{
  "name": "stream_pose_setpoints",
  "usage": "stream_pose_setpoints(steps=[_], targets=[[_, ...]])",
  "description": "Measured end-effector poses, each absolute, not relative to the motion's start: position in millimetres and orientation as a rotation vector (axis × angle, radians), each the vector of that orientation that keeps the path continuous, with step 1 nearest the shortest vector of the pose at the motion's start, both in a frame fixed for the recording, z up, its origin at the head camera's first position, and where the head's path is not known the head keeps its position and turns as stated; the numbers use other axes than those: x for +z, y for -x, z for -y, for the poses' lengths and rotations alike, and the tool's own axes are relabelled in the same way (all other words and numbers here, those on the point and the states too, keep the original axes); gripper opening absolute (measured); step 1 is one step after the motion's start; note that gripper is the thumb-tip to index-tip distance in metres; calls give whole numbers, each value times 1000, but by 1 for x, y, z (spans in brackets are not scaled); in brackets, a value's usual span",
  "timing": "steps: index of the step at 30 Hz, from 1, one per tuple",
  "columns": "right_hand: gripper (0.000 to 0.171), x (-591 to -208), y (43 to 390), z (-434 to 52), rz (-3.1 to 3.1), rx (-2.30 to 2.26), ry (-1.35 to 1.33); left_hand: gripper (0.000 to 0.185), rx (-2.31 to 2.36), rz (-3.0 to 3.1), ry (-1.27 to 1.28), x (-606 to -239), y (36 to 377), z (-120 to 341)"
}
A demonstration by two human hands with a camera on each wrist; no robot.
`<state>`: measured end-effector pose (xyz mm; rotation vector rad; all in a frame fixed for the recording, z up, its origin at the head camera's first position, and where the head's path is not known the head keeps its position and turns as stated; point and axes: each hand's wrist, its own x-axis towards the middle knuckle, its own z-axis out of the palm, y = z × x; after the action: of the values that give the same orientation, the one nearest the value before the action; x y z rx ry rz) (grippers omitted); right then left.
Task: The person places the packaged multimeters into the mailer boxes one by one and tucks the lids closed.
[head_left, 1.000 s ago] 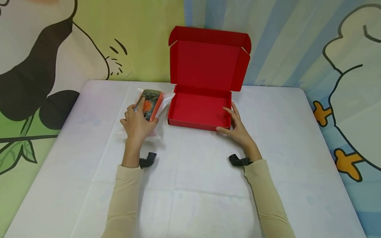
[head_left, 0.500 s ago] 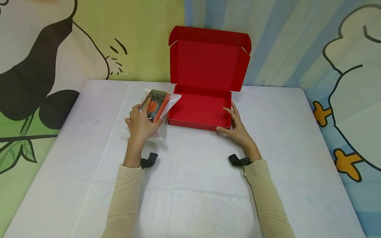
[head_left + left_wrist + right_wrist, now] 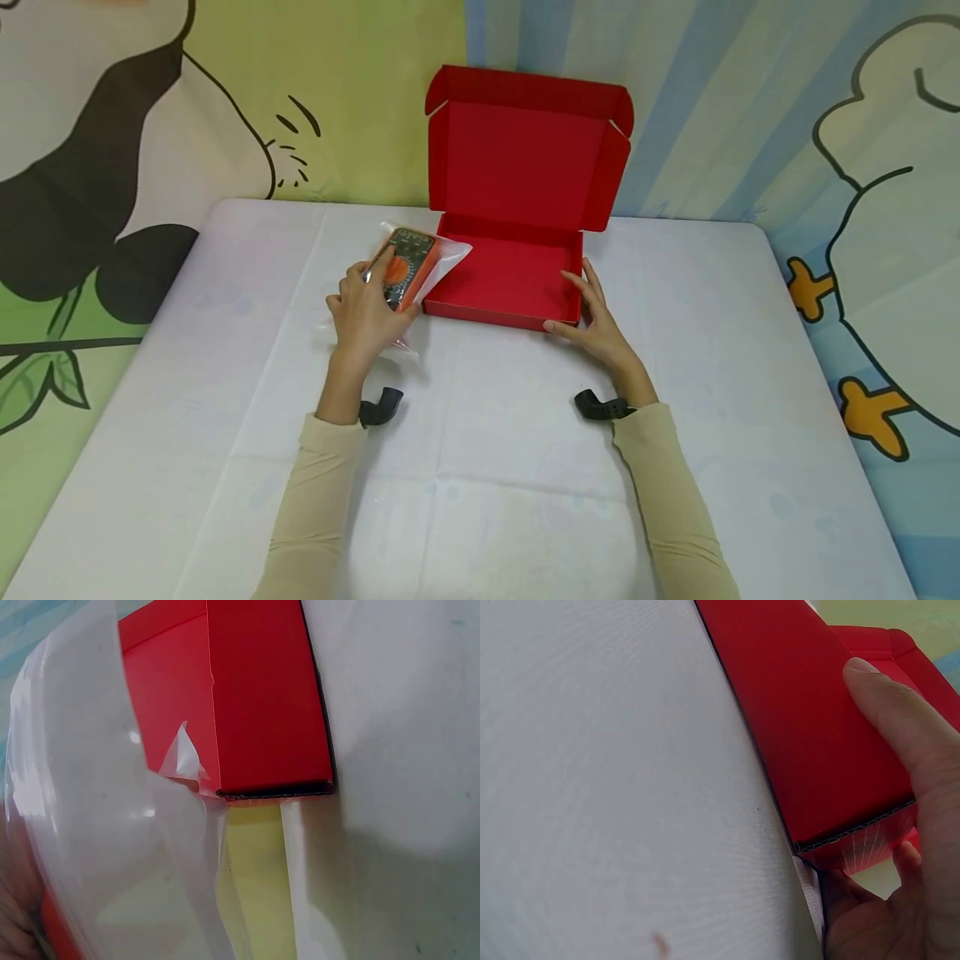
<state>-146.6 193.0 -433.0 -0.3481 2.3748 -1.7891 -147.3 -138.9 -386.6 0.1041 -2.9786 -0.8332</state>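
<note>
Nearest the camera, two beige sleeves reach up from the bottom edge of the head view over the white table (image 3: 525, 500), a black wrist mount on each.

Just above them, left of centre, the left hand (image 3: 367, 312) has its fingers curled round an orange multimeter (image 3: 405, 262) sealed in a clear plastic bag (image 3: 442, 254). The meter sits tilted, its far end and the loose bag edge hanging over the left wall of the red box (image 3: 510, 279). The left wrist view shows the bag film (image 3: 90, 825) right against the box's outer corner (image 3: 262, 712).

Right of centre, the right hand (image 3: 596, 321) lies with straight, relaxed fingers against the box's right front corner, thumb along the front wall; the right wrist view shows the thumb (image 3: 900, 727) pressed flat on the red cardboard (image 3: 802, 712).

Farther back, the lid (image 3: 525, 150) stands upright against the cartoon backdrop.

Judging by this, the box is opened and steadied and the meter is picked up and at the rim; lowering it inside and closing the lid remain.
</note>
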Motion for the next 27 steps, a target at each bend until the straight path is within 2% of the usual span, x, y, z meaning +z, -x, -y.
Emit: stream_pose_setpoints(steps=[27], targets=[[78, -434, 147, -194, -2392, -1784, 362, 84, -854, 2965, 79, -392, 142, 116]])
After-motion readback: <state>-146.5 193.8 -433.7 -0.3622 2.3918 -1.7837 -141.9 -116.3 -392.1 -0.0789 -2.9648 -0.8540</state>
